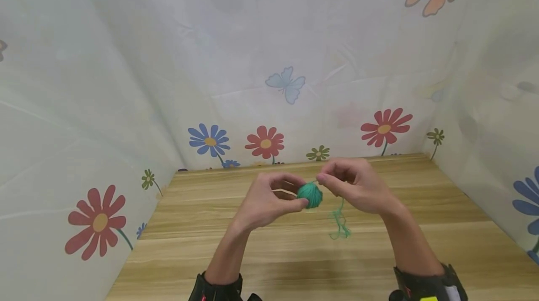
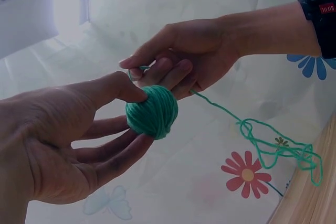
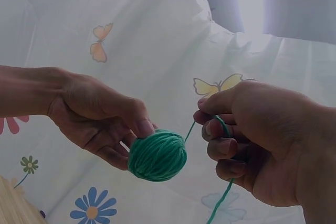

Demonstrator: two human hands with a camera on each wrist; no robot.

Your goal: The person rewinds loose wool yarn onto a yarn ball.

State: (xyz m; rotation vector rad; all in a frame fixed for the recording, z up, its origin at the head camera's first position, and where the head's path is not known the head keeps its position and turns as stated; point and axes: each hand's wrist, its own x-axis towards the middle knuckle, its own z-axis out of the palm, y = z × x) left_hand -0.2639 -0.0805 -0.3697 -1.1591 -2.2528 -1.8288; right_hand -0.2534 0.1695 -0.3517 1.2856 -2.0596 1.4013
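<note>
A small ball of green yarn (image 1: 309, 195) is held up above the table by my left hand (image 1: 269, 200). Thumb and fingertips grip it from its left side, as the left wrist view also shows the yarn ball (image 2: 152, 112). Just to the right, my right hand (image 1: 358, 186) pinches the strand between thumb and forefinger. In the right wrist view, a short length of yarn (image 3: 190, 131) runs from the ball to those fingertips, then passes through the right hand (image 3: 262, 140). Below that hand dangles a loose, looped tail of yarn (image 1: 340, 221).
A wood-grain table (image 1: 294, 268) lies beneath both hands. Pale curtains (image 1: 236, 48) printed with flowers and butterflies stand at its back and sides. Dark bands (image 1: 429, 284) circle both wrists.
</note>
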